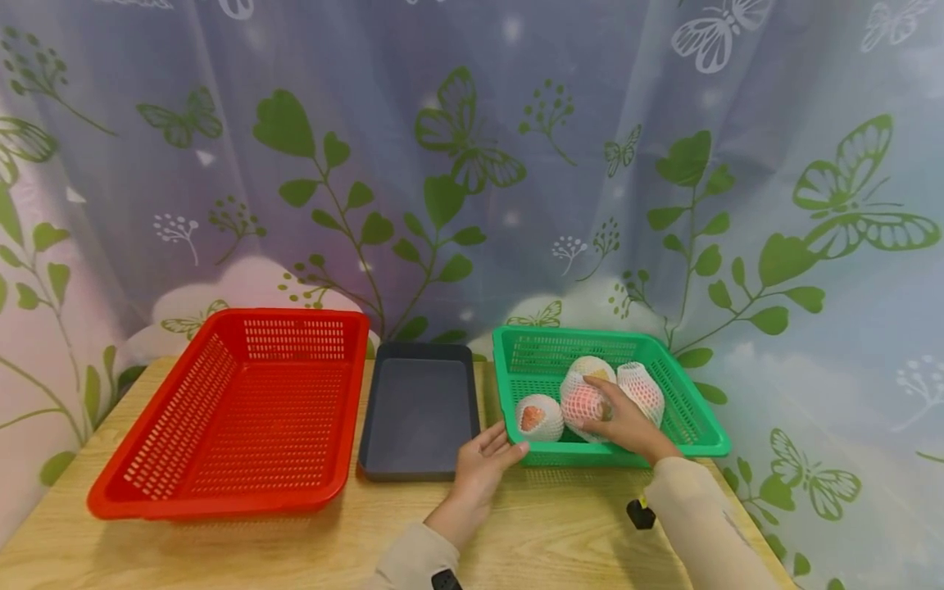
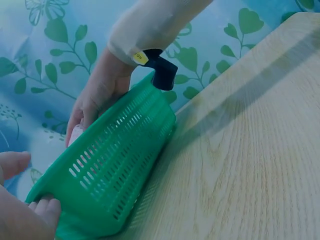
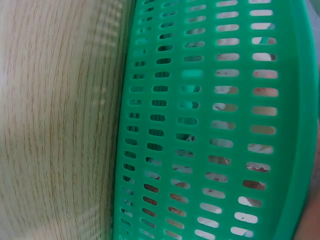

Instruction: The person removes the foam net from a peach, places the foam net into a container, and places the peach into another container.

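Observation:
A green basket (image 1: 605, 449) on the right of the table holds several round fruits in white foam nets. My right hand (image 1: 627, 418) reaches over its front rim and holds a reddish foam-netted fruit (image 1: 578, 400) in the middle, thumb and fingers spread around it. Beside that lie a smaller netted fruit (image 1: 540, 419) on the left and another netted fruit (image 1: 642, 392) on the right. My left hand (image 1: 478, 471) grips the basket's front left corner; in the left wrist view its fingers (image 2: 48, 210) bend against the outside of the rim. The basket wall hides the right hand in the right wrist view.
A dark grey tray (image 1: 420, 414) stands left of the green basket. Farther left is a large red basket (image 1: 258, 426). All rest on a wooden table (image 1: 546, 533), with a patterned curtain (image 1: 472, 164) behind. A black camera (image 2: 162, 75) sits on the right wrist.

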Available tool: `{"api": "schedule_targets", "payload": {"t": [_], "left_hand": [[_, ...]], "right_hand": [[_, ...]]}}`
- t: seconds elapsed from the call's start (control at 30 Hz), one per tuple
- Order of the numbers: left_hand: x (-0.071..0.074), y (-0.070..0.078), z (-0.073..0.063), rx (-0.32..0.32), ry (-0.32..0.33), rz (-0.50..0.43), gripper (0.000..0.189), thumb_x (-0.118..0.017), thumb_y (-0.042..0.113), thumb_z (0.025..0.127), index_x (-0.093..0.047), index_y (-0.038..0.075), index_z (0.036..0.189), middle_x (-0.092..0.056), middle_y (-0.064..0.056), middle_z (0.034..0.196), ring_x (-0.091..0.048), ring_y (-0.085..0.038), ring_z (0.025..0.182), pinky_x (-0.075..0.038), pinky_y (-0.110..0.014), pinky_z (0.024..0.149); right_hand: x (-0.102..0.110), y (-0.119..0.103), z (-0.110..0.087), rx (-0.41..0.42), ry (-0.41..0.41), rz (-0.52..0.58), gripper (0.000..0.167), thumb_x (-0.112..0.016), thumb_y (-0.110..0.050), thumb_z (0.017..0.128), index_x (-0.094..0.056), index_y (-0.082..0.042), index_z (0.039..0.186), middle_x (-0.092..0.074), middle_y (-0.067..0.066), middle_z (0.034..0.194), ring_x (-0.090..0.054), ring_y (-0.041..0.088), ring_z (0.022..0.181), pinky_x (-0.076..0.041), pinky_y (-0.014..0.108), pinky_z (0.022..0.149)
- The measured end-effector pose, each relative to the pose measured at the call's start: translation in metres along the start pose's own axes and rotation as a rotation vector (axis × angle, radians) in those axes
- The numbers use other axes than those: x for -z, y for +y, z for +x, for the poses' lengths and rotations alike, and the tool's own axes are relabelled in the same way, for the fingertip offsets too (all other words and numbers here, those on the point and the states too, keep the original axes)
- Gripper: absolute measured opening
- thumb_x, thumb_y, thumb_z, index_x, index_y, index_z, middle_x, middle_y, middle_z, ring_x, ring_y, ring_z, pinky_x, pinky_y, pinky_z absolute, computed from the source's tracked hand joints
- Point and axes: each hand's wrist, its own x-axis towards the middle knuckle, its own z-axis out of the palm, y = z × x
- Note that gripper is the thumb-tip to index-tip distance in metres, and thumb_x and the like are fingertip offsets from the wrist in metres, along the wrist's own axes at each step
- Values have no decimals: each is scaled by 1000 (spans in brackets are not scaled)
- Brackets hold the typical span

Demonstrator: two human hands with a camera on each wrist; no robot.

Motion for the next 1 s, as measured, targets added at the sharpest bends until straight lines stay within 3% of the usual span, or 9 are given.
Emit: {"api": "schedule_targets", "payload": {"t": [0.27, 0.53, 1.0], "left_hand": [[-6, -9, 4, -16, 97, -88, 55, -70, -1, 84, -47, -12, 133, -53, -29, 131, -52, -37, 122, -54, -26, 85], [-11, -12, 8, -14, 190, -119, 50, -71, -5, 80, -53, -13, 127, -59, -29, 123, -59, -34, 113, -55, -23, 76], [-12, -12, 9, 39, 202, -210, 51, -70, -9, 80, -52, -12, 128, -56, -31, 125, -67, -12, 85, -58, -26, 74]], "right_hand": [[-5, 9, 10, -7, 23, -28, 83, -73, -16, 86, -23, -11, 152, -15, 25, 155, -31, 54, 131, -42, 61, 97], [-7, 8, 12, 10, 69, -70, 79, -74, -15, 85, -29, -8, 149, -22, 25, 152, -37, 53, 127, -44, 60, 95], [-8, 6, 13, -18, 48, -88, 89, -77, -17, 82, -21, -6, 151, -19, 26, 154, -35, 52, 129, -42, 61, 97]]}}
